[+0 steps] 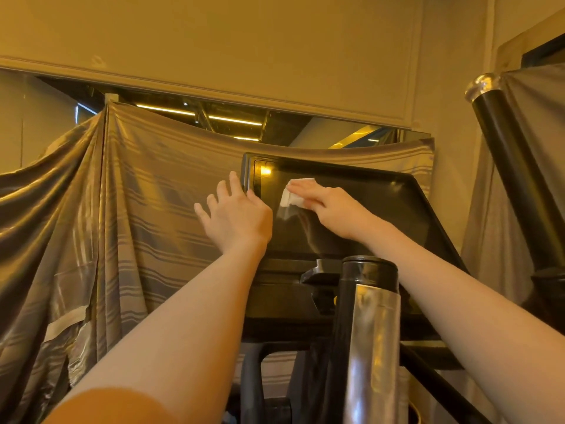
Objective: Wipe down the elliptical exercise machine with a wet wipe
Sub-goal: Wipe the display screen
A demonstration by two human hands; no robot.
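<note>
Head view: looking up at the console of an elliptical, both bare arms reaching forward.
Screen: glossy black rectangular console screen (351,215), tilted back, reflecting a small yellow light near its top left corner.
Wipe: small white folded wet wipe (295,194), flat against the upper left part of the screen.
Right hand (324,206): fingers straight, pressing the wipe onto the glass, not curled round it.
Left hand (235,215): fingers spread and relaxed, resting against the screen's left edge, grasping nothing, seemingly steadying the console.
Handle post: black and shiny silver upright tube (370,332) close in front, below the screen.
Backdrop: striped grey draped cloth (137,209) behind the machine.
Doing it well: keep the palm flat and pressure even; sweep in overlapping passes across to the far right edge; brace with the left hand; likely refold the wipe before the frame and handles.
</note>
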